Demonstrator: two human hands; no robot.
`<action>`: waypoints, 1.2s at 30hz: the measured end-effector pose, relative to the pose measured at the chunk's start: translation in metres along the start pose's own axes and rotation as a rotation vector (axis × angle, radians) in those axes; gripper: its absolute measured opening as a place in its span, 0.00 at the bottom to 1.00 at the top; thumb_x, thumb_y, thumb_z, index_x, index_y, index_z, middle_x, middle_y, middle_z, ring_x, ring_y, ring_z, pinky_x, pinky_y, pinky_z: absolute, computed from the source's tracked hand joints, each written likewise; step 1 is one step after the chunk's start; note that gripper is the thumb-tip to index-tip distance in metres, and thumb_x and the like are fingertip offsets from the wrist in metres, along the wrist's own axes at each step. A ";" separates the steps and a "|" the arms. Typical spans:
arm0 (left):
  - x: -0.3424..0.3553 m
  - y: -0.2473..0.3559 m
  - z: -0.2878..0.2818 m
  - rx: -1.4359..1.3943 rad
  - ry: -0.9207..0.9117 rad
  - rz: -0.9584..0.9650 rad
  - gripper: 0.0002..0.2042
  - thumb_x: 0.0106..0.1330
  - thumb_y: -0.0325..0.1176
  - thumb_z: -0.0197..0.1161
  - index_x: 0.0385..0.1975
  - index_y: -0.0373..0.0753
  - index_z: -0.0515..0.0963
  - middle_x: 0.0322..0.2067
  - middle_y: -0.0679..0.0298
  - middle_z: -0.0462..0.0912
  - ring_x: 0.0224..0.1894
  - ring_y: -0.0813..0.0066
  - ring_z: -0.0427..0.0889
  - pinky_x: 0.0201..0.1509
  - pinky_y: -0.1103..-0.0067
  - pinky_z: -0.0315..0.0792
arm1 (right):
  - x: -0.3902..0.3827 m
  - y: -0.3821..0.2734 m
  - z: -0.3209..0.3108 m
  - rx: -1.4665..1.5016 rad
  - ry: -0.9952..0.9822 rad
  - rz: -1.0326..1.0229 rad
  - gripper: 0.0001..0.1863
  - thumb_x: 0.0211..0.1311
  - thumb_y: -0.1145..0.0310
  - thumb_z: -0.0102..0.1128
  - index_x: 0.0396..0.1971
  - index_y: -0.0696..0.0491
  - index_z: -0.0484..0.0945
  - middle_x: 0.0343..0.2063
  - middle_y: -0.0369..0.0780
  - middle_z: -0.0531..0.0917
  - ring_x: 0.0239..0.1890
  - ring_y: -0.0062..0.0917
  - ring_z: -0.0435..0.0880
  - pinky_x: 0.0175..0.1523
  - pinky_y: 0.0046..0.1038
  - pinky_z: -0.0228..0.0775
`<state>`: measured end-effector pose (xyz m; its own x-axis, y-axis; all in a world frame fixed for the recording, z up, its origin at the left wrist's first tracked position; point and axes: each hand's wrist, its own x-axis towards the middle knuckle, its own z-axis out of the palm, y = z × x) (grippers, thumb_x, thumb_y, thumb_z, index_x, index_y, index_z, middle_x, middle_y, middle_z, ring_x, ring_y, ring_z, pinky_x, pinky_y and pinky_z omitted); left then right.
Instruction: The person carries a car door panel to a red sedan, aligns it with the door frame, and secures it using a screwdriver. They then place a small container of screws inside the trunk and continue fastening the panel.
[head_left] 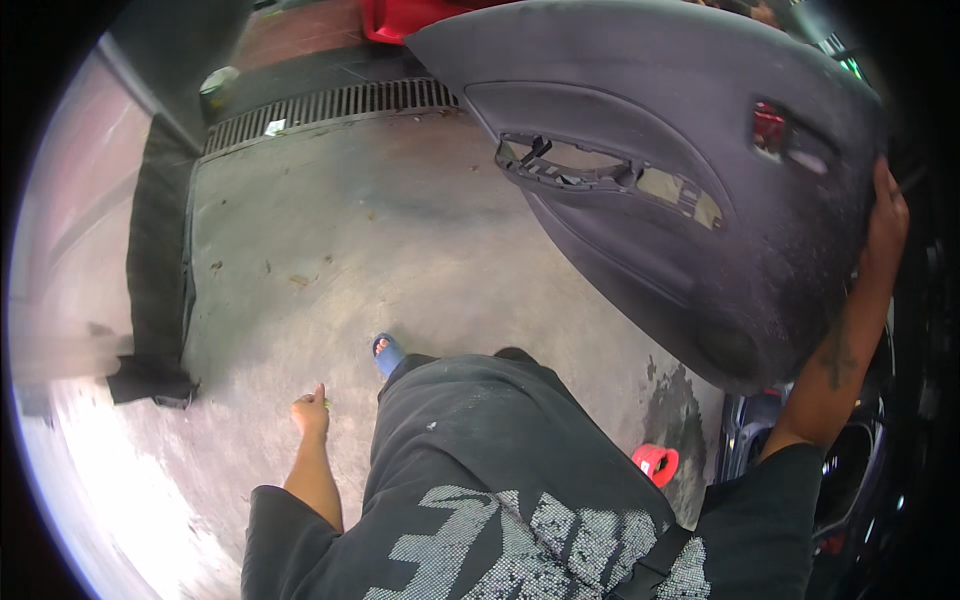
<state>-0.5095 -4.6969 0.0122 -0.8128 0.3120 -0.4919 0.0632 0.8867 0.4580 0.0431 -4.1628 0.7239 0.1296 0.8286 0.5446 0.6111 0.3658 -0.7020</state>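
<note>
My right hand [885, 210] grips the rear edge of a large dark grey car door panel [660, 250], raised upright at the right. An open recess along its middle shows plastic fittings, and a smaller opening near the gripped edge has red showing in it. My left hand [312, 408] hangs low beside my body with curled fingers around a small yellowish-green thing that I cannot make out.
A drain grate [340, 100] crosses the concrete floor [330, 250] ahead, below a red object [390, 20]. A dark vertical strip [155, 240] borders the left. A red round object [655, 463] and black car parts [850, 470] are at lower right. My blue sandal [388, 355] shows below.
</note>
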 end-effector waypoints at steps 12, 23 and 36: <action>-0.116 0.031 -0.018 -0.031 0.015 0.446 0.52 0.68 0.31 0.68 0.86 0.51 0.39 0.69 0.35 0.74 0.72 0.38 0.74 0.73 0.57 0.72 | -0.106 0.102 -0.135 0.340 0.217 0.043 0.29 0.79 0.54 0.63 0.64 0.66 0.78 0.61 0.50 0.84 0.62 0.36 0.83 0.67 0.35 0.75; -0.227 0.488 -0.301 0.187 0.611 1.451 0.70 0.38 0.56 0.90 0.83 0.41 0.52 0.76 0.45 0.65 0.76 0.41 0.66 0.79 0.55 0.64 | -0.171 0.173 -0.085 0.621 0.431 -0.250 0.17 0.76 0.57 0.64 0.42 0.58 0.81 0.41 0.44 0.83 0.44 0.31 0.81 0.51 0.35 0.74; -0.043 0.395 -0.388 0.397 -0.366 0.766 0.30 0.41 0.59 0.86 0.32 0.40 0.85 0.28 0.53 0.86 0.34 0.53 0.87 0.41 0.67 0.79 | -0.133 -0.006 0.307 0.662 -0.569 -0.587 0.28 0.72 0.50 0.65 0.15 0.54 0.77 0.11 0.36 0.70 0.21 0.30 0.72 0.29 0.35 0.63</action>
<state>-0.6743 -4.4924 0.5013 -0.2391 0.8873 -0.3944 0.7541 0.4256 0.5002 -0.2181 -4.1453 0.5147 -0.5394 0.4605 0.7050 -0.1120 0.7905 -0.6021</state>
